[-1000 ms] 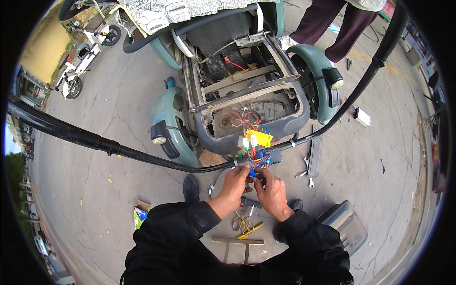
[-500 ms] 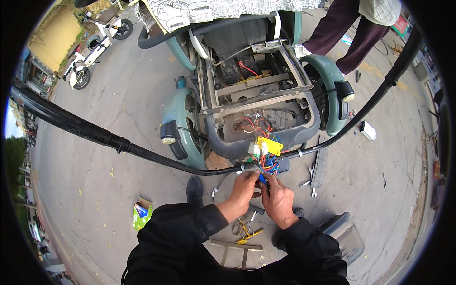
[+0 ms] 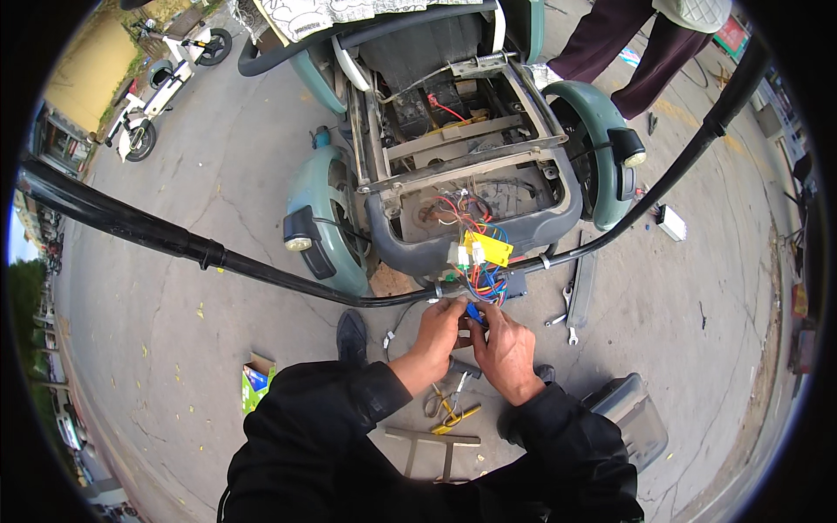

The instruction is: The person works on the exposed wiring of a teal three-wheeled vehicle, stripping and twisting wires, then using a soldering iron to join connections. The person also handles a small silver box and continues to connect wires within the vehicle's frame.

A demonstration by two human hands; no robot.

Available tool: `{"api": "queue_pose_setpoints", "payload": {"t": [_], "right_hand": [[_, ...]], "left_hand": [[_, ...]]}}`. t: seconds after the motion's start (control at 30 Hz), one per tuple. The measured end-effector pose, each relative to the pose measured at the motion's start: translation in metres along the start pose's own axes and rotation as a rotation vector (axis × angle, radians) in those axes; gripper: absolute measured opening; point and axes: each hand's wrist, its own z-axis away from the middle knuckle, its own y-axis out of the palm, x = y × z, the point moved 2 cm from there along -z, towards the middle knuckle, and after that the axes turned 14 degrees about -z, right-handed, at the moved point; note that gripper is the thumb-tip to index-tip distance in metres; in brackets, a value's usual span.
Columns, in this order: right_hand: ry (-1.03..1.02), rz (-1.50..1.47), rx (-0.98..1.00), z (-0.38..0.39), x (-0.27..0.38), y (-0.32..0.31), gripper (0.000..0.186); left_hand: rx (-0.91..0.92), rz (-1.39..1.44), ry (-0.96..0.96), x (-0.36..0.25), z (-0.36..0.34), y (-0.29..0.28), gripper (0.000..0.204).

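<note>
Both my hands are drawn together at the front of a green mobility scooter (image 3: pixel 475 235), its body opened up. My left hand (image 3: pixel 433 340) and my right hand (image 3: pixel 507 353) pinch a small blue wire connector (image 3: pixel 475 312) between their fingertips; the fingers partly cover it. Just above it spreads a bundle of coloured wires (image 3: pixel 485 282) with white plugs (image 3: pixel 468 254) and a yellow tag (image 3: pixel 490 248). A black tubular bar (image 3: pixel 261 283) curves across behind my hands. Below them, yellow-handled pliers or cutters (image 3: pixel 454 422) lie on the ground.
Wrenches (image 3: pixel 570 318) lie beside a flat grey strip (image 3: pixel 582 292) on the right. A clear plastic bin (image 3: pixel 636 427) stands near my right forearm, a green box (image 3: pixel 258 382) left of my left arm. Another person (image 3: pixel 602 52) stands at the far right. White scooters (image 3: pixel 170 91) stand far left.
The view has shifted slightly, so the vehicle sits a little higher and further left. My hands stay on the blue connector, with the fingers only slightly moved.
</note>
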Motion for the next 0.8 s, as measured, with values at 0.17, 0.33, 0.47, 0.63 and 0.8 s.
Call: {"api": "queue_pose_setpoints", "payload": {"t": [0.17,0.33,0.47,0.63,0.8], "right_hand": [[-0.047,0.031,-0.006,0.0021,-0.0027,0.0005,0.027],[-0.073,0.098,0.01,0.0014,-0.0068,0.0042,0.027],[-0.098,0.111,0.002,0.0006,-0.007,0.005,0.026],[-0.099,0.099,-0.01,-0.0006,-0.0041,0.0054,0.025],[-0.096,0.156,0.021,0.0008,-0.0052,0.0055,0.028]], "left_hand": [[-0.001,-0.012,0.004,0.0028,-0.0018,-0.0003,0.023],[-0.051,0.006,0.019,0.0017,-0.0025,0.0012,0.025],[-0.053,0.002,0.017,-0.0007,-0.0008,0.0022,0.026],[-0.062,0.027,0.011,-0.0025,0.0014,0.003,0.027],[-0.037,0.004,0.013,0.0015,-0.0014,0.0009,0.027]]}}
